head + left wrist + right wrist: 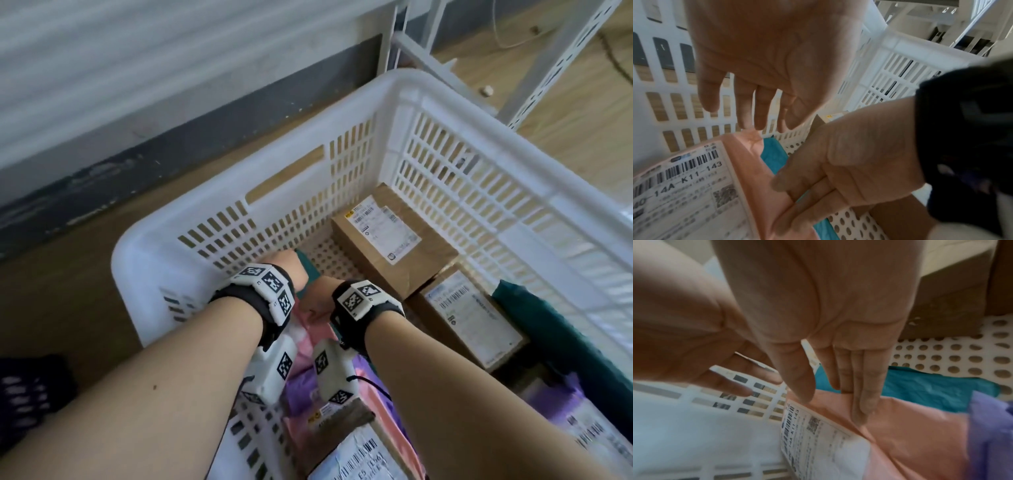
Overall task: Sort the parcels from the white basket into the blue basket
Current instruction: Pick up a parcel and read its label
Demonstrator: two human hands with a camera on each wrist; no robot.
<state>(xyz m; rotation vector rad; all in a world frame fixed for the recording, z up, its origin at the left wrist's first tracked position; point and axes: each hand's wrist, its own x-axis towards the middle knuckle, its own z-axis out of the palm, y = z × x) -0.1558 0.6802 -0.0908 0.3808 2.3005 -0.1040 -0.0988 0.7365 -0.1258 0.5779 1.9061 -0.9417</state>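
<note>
The white basket holds several parcels. Both my hands reach into its near-left corner, over a pink mailer with a white barcode label. My left hand hangs open, fingers straight, just above the mailer's far end. My right hand has straight fingers touching the mailer's right edge. A teal bag lies under the mailer. No blue basket is clearly in view.
Two brown boxes lie at the basket's far right, with a dark green bag beside them. Purple mailers and a labelled box fill the near side. A white metal rack stands behind. A dark perforated thing sits at the left edge.
</note>
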